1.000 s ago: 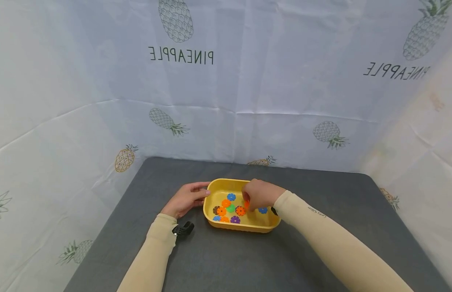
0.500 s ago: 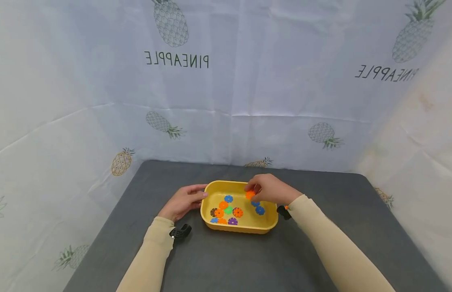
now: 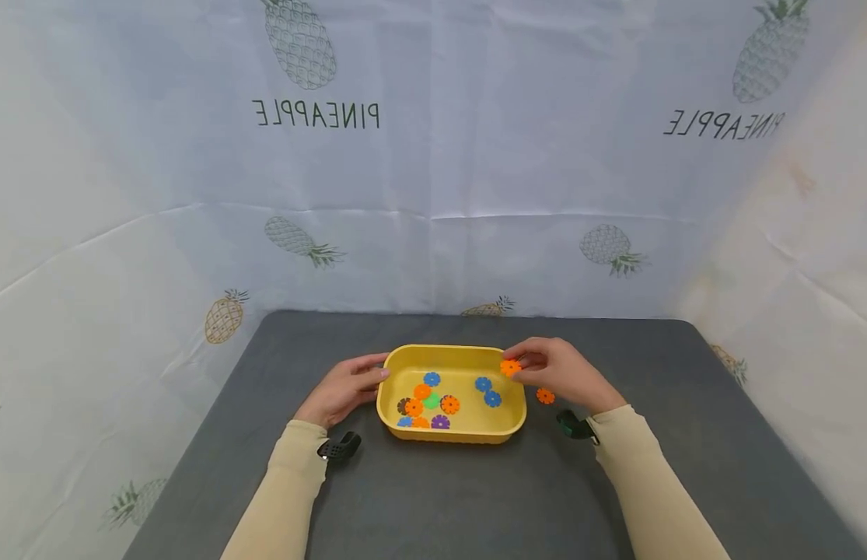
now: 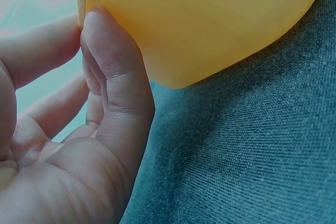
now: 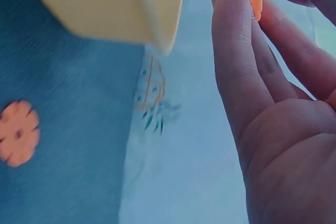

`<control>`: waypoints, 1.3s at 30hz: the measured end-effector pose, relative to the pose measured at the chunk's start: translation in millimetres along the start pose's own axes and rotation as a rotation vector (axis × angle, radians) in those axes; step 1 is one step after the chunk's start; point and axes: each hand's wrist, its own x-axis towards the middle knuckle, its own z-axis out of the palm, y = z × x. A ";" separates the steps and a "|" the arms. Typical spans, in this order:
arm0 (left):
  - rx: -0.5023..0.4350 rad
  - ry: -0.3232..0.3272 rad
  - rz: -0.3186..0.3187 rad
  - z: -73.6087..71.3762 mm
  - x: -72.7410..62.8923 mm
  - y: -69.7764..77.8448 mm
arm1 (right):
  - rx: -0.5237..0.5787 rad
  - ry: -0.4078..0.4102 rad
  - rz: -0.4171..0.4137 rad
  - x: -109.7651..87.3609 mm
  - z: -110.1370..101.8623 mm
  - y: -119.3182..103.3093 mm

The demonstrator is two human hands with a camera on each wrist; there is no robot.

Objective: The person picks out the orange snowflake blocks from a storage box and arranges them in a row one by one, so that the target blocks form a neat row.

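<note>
My right hand [image 3: 564,375] has carried an orange snowflake disc [image 3: 511,368] from inside the yellow tray [image 3: 450,437] to its right rim, apparently parting it from the others. Thumb and fingers pinch it, barely apart; my left hand [image 3: 342,391] grips the tray's left rim. A second orange disc [image 3: 545,396] lies beside the tray.

Mirrored "PINEAPPLE" [image 3: 317,113] twice on cloth [image 3: 489,167]
</note>
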 end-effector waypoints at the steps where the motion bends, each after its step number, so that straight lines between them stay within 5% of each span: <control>1: -0.001 -0.003 0.002 -0.7 -0.5 -0.9 | 0.011 0.012 0.008 -3.9 -1.2 5.2; 16: -0.014 -0.007 -0.009 -2.2 -4.1 -4.9 | -0.012 0.132 0.114 -32.4 -10.4 79.2; 39: 0.024 0.025 -0.018 2.9 4.0 1.4 | -0.150 0.124 0.196 -33.1 -8.6 97.6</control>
